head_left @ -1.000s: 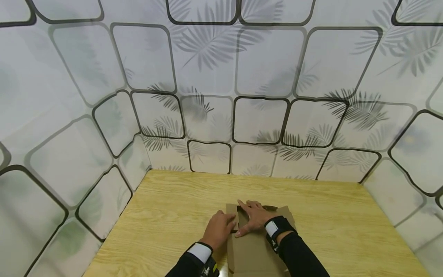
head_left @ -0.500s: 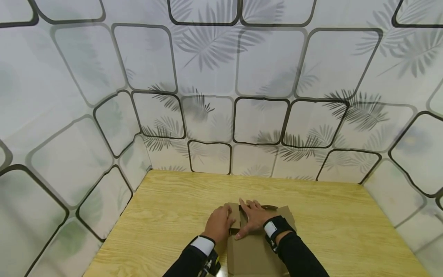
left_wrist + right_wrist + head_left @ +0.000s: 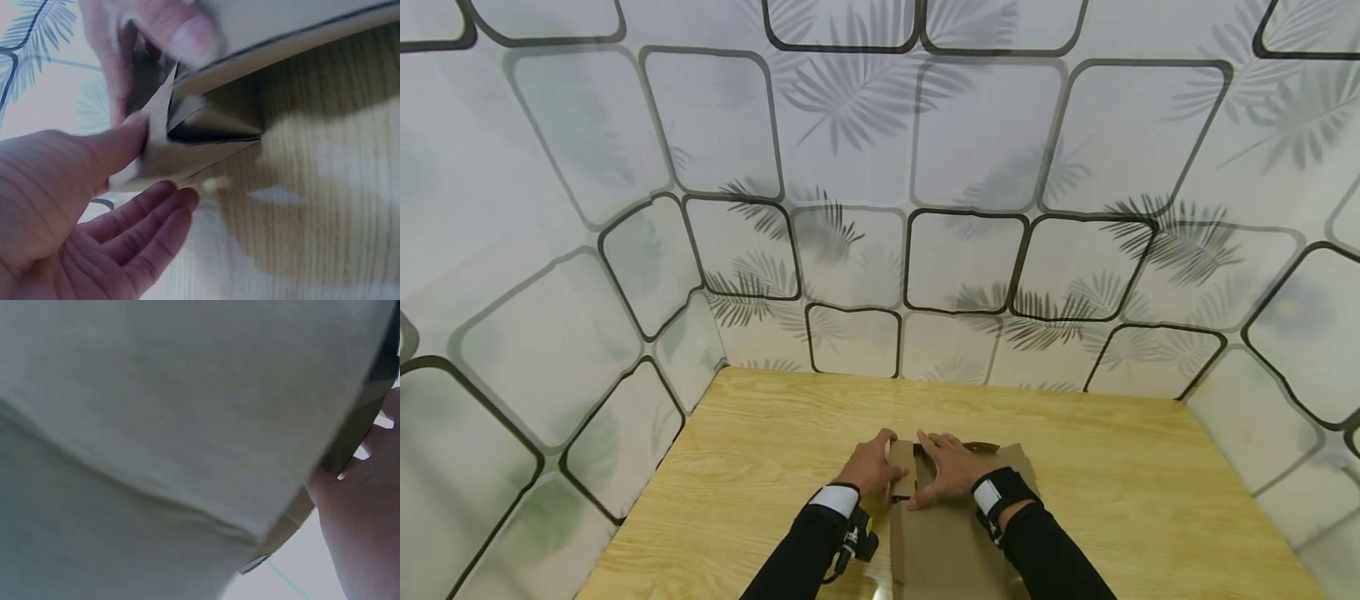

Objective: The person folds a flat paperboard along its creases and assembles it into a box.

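Observation:
A brown cardboard box (image 3: 951,550), partly folded, lies at the front middle of the table. At its far left corner my left hand (image 3: 869,468) grips a raised side flap; the left wrist view shows the thumb over the folded cardboard flap (image 3: 159,159) and fingers along its outer side. My right hand (image 3: 951,471) rests on the far part of the box, fingers spread forward and thumb towards the left flap. A broad cardboard panel (image 3: 187,437) fills most of the right wrist view, with part of the right hand (image 3: 369,494) at its edge.
The wooden table (image 3: 775,467) runs back to a patterned fabric wall (image 3: 850,250), which also encloses both sides. A dark curved cardboard edge (image 3: 981,447) stands beyond the right hand. Both wrists carry strapped cameras.
My left hand has shifted forward along the box's left side to the far corner, its fingers reaching further out. The right hand has stayed nearly in place on the box.

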A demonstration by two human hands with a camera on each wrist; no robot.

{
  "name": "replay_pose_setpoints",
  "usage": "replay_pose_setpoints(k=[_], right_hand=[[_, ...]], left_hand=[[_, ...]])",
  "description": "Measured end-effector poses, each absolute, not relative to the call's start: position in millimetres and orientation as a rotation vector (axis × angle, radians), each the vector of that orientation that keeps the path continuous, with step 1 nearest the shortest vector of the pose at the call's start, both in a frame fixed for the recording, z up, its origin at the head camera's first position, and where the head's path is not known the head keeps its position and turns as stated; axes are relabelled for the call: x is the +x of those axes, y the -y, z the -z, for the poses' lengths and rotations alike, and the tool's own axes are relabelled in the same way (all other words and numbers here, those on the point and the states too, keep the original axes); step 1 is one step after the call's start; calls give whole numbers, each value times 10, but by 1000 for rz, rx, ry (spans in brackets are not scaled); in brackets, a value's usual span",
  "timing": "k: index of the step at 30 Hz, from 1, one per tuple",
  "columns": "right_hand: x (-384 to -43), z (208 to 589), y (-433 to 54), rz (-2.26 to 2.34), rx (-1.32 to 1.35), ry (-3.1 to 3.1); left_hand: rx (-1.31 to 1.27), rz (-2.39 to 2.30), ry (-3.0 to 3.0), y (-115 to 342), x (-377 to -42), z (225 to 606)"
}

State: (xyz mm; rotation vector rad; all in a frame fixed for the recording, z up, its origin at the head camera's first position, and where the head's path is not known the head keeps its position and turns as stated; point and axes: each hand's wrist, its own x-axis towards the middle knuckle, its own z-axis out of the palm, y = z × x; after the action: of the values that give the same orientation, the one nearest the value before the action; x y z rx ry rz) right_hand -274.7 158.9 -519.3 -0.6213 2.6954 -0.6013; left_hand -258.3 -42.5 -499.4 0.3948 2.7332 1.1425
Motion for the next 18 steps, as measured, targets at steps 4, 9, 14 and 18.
replay_pose_setpoints(k=[4,9,14,18], right_hand=[[-2790,5226,-1603,618,-622,-2706],[-2807,5234,-1585,554,-609,-2718],[-2787,5163,-1553,537,-594,-2706],[-2780,5150,-1551,546,-585,-2702]], left_hand=[[422,-1160,-2805,388,-2582,5023],[439,-1115,-2866,321,-2620,5045],[371,-1049,-2929,225,-2640,5111],[308,-1038,-2966,147,-2597,5166]])
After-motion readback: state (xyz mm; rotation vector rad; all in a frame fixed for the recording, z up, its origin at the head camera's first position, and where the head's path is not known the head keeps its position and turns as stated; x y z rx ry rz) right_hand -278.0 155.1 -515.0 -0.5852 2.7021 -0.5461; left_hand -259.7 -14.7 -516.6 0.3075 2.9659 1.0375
